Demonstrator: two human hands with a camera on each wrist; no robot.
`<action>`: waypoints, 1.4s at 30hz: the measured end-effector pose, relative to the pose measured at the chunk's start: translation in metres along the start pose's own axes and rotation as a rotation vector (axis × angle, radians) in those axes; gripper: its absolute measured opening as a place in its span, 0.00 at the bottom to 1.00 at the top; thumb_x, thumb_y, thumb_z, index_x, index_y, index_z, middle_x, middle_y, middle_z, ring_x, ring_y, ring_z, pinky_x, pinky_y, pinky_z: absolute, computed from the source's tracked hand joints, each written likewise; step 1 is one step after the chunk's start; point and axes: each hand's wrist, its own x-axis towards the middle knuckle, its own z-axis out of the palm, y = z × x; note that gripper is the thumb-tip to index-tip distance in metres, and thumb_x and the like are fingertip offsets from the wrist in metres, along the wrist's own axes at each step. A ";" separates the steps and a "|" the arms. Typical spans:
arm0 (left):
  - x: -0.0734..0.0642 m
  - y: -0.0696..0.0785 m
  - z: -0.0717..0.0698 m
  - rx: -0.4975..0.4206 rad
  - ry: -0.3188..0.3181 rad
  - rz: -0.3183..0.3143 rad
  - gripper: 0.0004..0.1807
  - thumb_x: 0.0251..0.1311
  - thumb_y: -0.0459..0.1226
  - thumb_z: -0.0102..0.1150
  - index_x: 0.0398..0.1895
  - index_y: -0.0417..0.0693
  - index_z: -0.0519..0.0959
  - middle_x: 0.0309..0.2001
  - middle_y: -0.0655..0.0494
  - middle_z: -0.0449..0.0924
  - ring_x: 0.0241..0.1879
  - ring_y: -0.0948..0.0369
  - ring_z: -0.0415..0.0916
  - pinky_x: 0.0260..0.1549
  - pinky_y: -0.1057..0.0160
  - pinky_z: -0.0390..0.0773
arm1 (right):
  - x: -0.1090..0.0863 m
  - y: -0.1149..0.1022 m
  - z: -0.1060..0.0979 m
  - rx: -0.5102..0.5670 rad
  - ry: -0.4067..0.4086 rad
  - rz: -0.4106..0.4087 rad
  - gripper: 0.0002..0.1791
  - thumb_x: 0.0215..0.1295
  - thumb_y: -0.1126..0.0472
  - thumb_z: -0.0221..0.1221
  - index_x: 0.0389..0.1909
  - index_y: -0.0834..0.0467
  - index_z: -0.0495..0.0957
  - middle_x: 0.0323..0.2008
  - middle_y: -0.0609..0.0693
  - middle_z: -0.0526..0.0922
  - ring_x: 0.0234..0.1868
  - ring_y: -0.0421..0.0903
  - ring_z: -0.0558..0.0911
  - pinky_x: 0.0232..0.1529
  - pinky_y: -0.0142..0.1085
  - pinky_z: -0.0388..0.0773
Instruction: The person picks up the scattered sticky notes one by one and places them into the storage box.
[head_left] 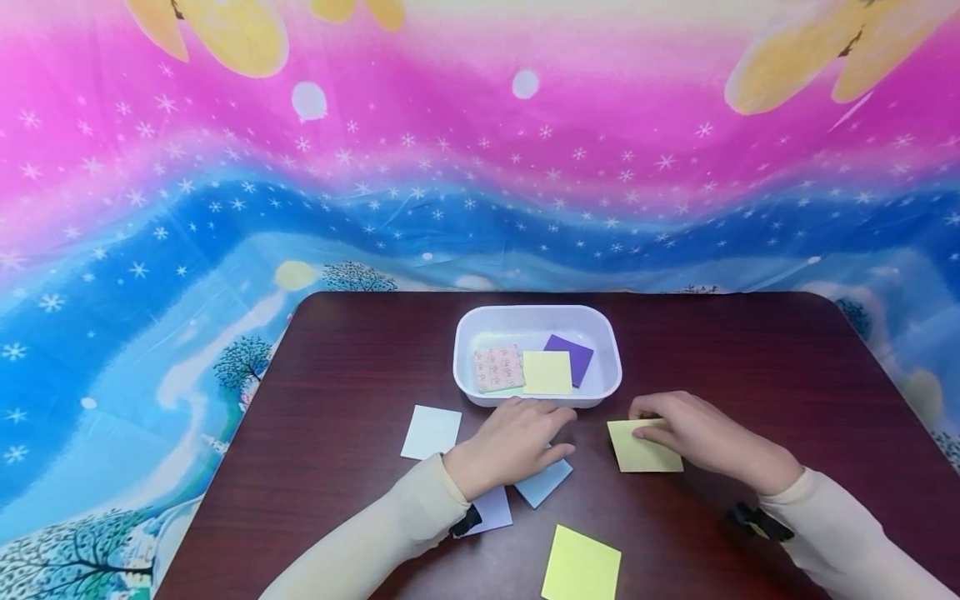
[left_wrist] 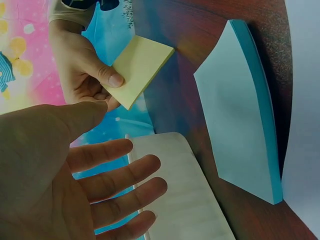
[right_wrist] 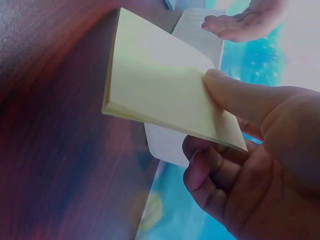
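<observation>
My right hand (head_left: 693, 433) pinches a pale yellow sticky note pad (head_left: 647, 448) between thumb and fingers, to the right of the white plastic tub (head_left: 462, 354). The right wrist view shows the thumb on top of this pad (right_wrist: 155, 80) and the fingers under it. With fingers spread and nothing in its grasp, my left hand (head_left: 517, 442) hovers just in front of the tub, over a light blue sticky note pad (head_left: 545, 482). Inside the tub lie a pink patterned pad (head_left: 498, 368), a cream pad (head_left: 547, 372) and a purple pad (head_left: 576, 358).
On the dark wooden table (head_left: 337, 358), a whitish pad (head_left: 431, 432) lies left of the left hand. A lavender pad (head_left: 492, 510) is partly hidden by the left wrist. Nearest the front edge is a bright yellow pad (head_left: 582, 564). A patterned cloth (head_left: 480, 150) hangs behind.
</observation>
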 end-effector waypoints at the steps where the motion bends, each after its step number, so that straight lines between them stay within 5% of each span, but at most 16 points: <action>1: 0.000 0.000 0.000 -0.002 0.004 0.002 0.20 0.70 0.52 0.58 0.58 0.55 0.79 0.48 0.64 0.85 0.46 0.65 0.83 0.44 0.63 0.80 | 0.000 0.000 -0.001 0.002 0.000 0.000 0.09 0.64 0.60 0.67 0.30 0.43 0.79 0.24 0.34 0.75 0.25 0.30 0.69 0.29 0.28 0.68; 22: 0.004 0.005 -0.006 -0.015 0.019 0.009 0.21 0.72 0.53 0.55 0.62 0.55 0.77 0.54 0.62 0.85 0.50 0.62 0.83 0.48 0.63 0.79 | -0.005 0.001 -0.014 -0.026 0.052 -0.002 0.10 0.64 0.61 0.67 0.29 0.43 0.78 0.22 0.34 0.71 0.24 0.30 0.67 0.28 0.29 0.66; 42: 0.009 0.005 -0.011 -0.024 0.063 0.014 0.22 0.71 0.52 0.56 0.63 0.55 0.77 0.49 0.61 0.86 0.46 0.63 0.84 0.46 0.63 0.80 | -0.009 -0.003 -0.027 -0.069 0.083 0.024 0.08 0.63 0.62 0.68 0.31 0.45 0.80 0.25 0.35 0.74 0.26 0.31 0.68 0.30 0.30 0.68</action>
